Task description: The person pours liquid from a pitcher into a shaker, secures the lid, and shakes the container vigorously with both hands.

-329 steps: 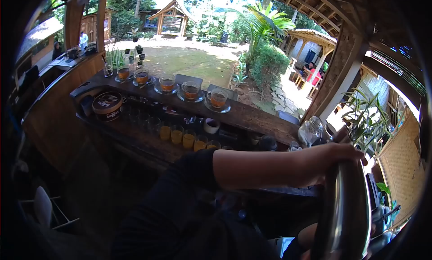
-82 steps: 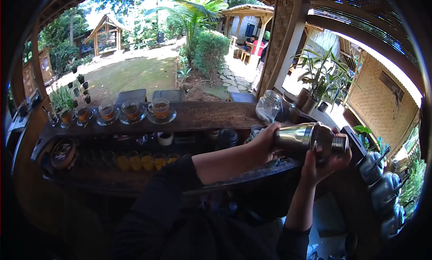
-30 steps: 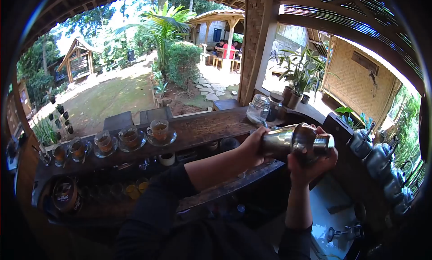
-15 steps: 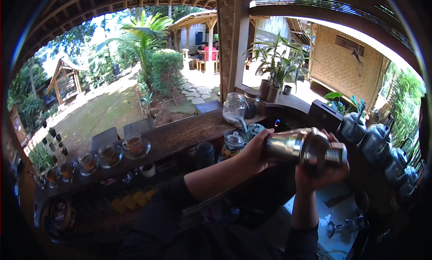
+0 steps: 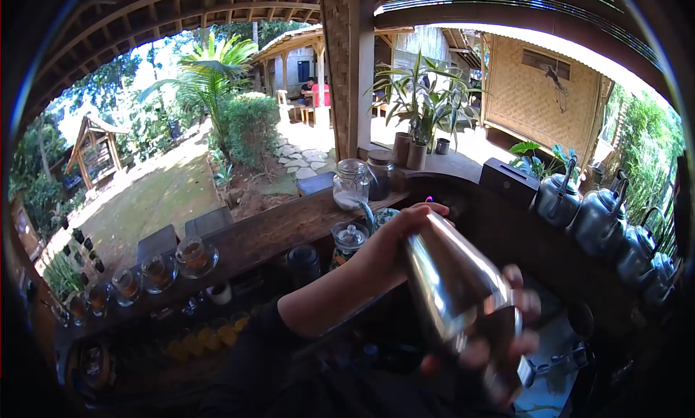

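I hold a shiny metal cocktail shaker point(image 5: 457, 280) in front of me with both hands. It slants from upper left down to lower right. My left hand point(image 5: 405, 237) is closed around its upper end. At the lower end, the fingers of my right hand point(image 5: 523, 306) wrap round the shaker, smeared by motion. Just beyond my left hand stand a lidded glass jar point(image 5: 350, 235) and a glass jar with white contents point(image 5: 352, 186).
Glass cups of brown drink point(image 5: 192, 254) line the wooden counter point(image 5: 250, 237) on the left. Several metal kettles point(image 5: 599, 219) stand at the right beside a dark box point(image 5: 512, 183). A wooden post point(image 5: 350, 78) rises behind the jars. People sit outdoors.
The shaker has swung from nearly level to a steep slant, its right end dropping towards me. My right hand has moved down with it. The view has turned slightly right.
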`<control>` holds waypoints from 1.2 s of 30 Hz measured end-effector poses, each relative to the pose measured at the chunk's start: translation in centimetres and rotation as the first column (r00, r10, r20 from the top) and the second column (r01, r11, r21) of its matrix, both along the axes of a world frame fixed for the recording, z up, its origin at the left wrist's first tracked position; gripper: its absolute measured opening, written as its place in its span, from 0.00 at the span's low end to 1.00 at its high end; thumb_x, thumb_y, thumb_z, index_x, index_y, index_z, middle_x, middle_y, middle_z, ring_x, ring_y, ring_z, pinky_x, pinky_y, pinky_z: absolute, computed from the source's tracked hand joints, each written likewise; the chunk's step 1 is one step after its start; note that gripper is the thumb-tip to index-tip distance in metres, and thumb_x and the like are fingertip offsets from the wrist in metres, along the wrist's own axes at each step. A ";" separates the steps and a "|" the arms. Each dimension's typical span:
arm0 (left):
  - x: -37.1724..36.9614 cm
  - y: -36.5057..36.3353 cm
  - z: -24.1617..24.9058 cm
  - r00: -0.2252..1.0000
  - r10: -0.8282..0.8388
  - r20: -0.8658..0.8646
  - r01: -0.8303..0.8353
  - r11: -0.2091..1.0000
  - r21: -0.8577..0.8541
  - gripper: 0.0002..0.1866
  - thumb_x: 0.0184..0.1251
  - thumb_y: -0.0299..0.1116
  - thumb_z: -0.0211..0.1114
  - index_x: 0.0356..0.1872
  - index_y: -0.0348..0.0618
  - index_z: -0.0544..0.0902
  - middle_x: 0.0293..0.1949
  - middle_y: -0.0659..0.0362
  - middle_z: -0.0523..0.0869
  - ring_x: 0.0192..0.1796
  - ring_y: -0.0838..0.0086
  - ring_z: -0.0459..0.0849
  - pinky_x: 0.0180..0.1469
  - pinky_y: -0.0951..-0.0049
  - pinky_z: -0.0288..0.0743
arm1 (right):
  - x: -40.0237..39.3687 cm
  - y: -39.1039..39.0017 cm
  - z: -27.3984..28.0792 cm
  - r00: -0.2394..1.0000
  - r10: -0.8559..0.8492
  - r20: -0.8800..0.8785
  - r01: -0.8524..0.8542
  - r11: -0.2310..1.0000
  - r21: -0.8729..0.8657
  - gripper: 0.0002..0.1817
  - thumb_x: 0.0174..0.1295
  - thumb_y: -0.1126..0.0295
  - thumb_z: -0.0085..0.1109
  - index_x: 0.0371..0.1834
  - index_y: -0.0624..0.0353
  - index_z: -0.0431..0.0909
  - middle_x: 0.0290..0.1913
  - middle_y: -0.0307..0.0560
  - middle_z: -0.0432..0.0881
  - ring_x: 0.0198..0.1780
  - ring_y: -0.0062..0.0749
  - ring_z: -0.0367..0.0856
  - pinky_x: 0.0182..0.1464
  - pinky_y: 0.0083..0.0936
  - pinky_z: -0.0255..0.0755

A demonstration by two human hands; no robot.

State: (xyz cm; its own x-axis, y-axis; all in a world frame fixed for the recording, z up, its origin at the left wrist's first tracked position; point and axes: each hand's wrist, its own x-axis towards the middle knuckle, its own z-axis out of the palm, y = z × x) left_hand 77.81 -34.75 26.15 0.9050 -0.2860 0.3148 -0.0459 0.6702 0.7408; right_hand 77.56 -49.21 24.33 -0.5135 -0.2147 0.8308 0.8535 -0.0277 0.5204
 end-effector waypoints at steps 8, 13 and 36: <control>4.8 3.3 -5.8 0.865 0.204 -0.459 -0.284 0.952 -0.111 0.25 0.68 0.50 0.47 0.56 0.43 0.72 0.53 0.53 0.79 0.55 0.62 0.78 0.58 0.55 0.70 | 8.6 4.2 -1.5 0.819 -0.015 -0.574 -0.091 0.983 -0.157 0.54 0.37 0.56 0.79 0.65 0.55 0.49 0.57 0.58 0.66 0.57 0.50 0.72 0.56 0.43 0.70; -0.3 6.8 -2.5 0.985 -0.054 0.163 0.073 0.990 -0.118 0.20 0.65 0.47 0.54 0.52 0.45 0.73 0.50 0.49 0.76 0.55 0.58 0.76 0.55 0.53 0.73 | -1.4 5.3 0.7 0.975 0.197 -0.106 -0.216 0.951 -0.221 0.40 0.44 0.64 0.75 0.59 0.31 0.60 0.56 0.34 0.69 0.58 0.44 0.70 0.58 0.46 0.69; -26.6 26.2 -5.4 0.952 0.273 0.138 -0.077 0.651 -0.755 0.17 0.67 0.46 0.55 0.52 0.51 0.76 0.50 0.54 0.76 0.52 0.58 0.75 0.54 0.56 0.74 | -17.6 32.1 3.8 0.727 0.648 -0.226 -0.658 0.566 -0.497 0.26 0.45 0.66 0.67 0.50 0.40 0.72 0.55 0.51 0.72 0.55 0.54 0.71 0.51 0.48 0.70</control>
State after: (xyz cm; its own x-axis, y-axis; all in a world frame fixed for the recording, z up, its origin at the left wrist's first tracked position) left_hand 51.16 -8.51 20.75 0.7907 0.2841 0.5423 -0.3148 0.9484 -0.0379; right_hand 59.92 -17.12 28.14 -0.3934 -0.0305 0.9189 0.5379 0.8029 0.2569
